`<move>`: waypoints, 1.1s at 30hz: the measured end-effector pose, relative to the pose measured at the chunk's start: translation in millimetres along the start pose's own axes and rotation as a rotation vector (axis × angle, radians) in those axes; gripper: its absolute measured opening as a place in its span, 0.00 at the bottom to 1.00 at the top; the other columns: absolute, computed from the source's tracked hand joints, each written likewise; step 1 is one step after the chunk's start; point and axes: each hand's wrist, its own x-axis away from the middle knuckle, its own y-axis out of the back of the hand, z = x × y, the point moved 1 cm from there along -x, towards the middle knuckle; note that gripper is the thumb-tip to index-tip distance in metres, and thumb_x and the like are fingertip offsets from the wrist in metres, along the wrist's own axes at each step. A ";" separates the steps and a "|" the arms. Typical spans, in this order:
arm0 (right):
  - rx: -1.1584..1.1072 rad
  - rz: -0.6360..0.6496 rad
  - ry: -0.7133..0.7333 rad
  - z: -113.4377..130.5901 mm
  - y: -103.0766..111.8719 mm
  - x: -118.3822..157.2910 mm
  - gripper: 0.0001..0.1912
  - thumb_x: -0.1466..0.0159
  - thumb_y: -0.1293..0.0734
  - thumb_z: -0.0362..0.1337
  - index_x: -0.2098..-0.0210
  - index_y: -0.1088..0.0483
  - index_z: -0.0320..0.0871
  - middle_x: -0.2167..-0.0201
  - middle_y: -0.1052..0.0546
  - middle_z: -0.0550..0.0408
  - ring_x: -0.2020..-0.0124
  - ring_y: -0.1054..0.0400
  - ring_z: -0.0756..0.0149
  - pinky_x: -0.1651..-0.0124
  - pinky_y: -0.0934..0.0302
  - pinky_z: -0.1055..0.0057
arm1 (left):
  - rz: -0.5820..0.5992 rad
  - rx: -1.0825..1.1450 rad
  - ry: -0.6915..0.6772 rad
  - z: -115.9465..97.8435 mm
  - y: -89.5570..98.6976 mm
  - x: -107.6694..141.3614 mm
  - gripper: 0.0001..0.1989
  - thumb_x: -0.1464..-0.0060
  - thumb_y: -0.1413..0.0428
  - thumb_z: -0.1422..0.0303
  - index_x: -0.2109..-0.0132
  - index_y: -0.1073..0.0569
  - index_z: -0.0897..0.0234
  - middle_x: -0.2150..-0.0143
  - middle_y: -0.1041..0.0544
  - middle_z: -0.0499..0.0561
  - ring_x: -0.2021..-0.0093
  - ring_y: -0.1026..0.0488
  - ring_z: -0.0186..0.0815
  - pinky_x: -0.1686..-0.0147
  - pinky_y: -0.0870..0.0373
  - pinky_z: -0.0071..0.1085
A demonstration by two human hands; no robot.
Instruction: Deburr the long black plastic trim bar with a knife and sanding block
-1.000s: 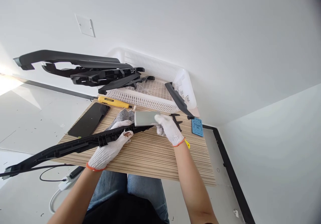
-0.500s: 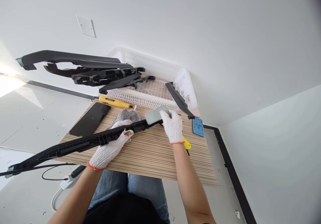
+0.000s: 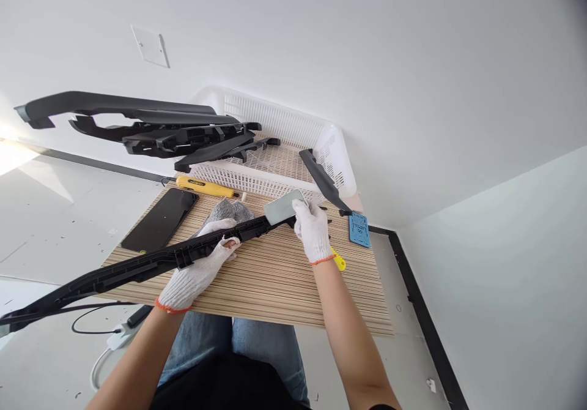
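Observation:
My left hand (image 3: 198,276), in a white knit glove with an orange cuff, is closed around a long black plastic trim strip (image 3: 142,264). The strip slants from the lower left to the middle of the table, its ribbed side facing up. My right hand (image 3: 312,231), gloved alike, pinches the right end of a flat, pale grey-green rectangular plate (image 3: 280,208). That plate lies over the strip's right end; whether they touch, I cannot tell. A grey cloth (image 3: 224,212) sits behind my left hand. Partly hidden behind my right wrist is a yellow-handled tool (image 3: 339,262).
Behind stands a white plastic basket (image 3: 342,159) with several black trim strips (image 3: 151,116) jutting out leftward and one (image 3: 323,180) leaning at its right. A yellow corded tool (image 3: 206,186), a black phone (image 3: 160,220) and a blue block (image 3: 359,229) lie on the striped table (image 3: 284,287).
The view has shifted slightly. My right hand and the plate have tilted a little over the strip's end; my left hand keeps its hold on the strip.

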 end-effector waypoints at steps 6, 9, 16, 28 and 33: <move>-0.103 0.136 -0.114 -10.2 -8.7 -2.6 0.20 0.46 0.25 0.52 0.70 0.35 0.46 0.83 0.39 0.67 0.85 0.47 0.76 0.85 0.54 0.77 | 0.020 -0.021 -0.017 4.7 2.4 0.5 0.27 0.42 0.38 0.50 0.41 0.27 0.58 0.50 0.19 0.54 0.57 0.19 0.43 0.53 0.19 0.45; -0.089 0.144 -0.098 -12.0 -10.9 -0.2 0.19 0.44 0.26 0.51 0.70 0.34 0.46 0.82 0.38 0.66 0.85 0.45 0.76 0.85 0.52 0.77 | 0.030 -0.017 -0.013 8.0 3.5 -0.4 0.27 0.41 0.38 0.51 0.40 0.28 0.57 0.51 0.19 0.54 0.58 0.19 0.42 0.53 0.19 0.44; -0.104 0.134 -0.113 -8.6 -14.2 2.7 0.17 0.44 0.27 0.49 0.71 0.33 0.44 0.81 0.36 0.64 0.82 0.43 0.75 0.85 0.50 0.79 | 0.026 0.009 -0.008 7.4 2.3 -0.9 0.29 0.42 0.38 0.50 0.39 0.29 0.58 0.52 0.19 0.53 0.61 0.20 0.40 0.55 0.19 0.43; -0.122 0.224 -0.276 -0.8 -22.8 11.6 0.20 0.41 0.29 0.54 0.71 0.38 0.46 0.82 0.33 0.65 0.89 0.43 0.77 0.88 0.55 0.79 | 0.029 0.028 0.005 5.2 1.8 -0.3 0.26 0.42 0.37 0.51 0.41 0.26 0.57 0.47 0.19 0.53 0.59 0.19 0.41 0.54 0.19 0.42; -0.002 0.275 -0.260 -2.7 -30.0 16.9 0.18 0.38 0.30 0.52 0.71 0.35 0.45 0.83 0.33 0.65 0.89 0.41 0.77 0.88 0.53 0.80 | 0.026 0.030 -0.015 4.0 1.5 -1.3 0.25 0.42 0.37 0.54 0.41 0.26 0.56 0.48 0.19 0.53 0.59 0.20 0.41 0.56 0.18 0.41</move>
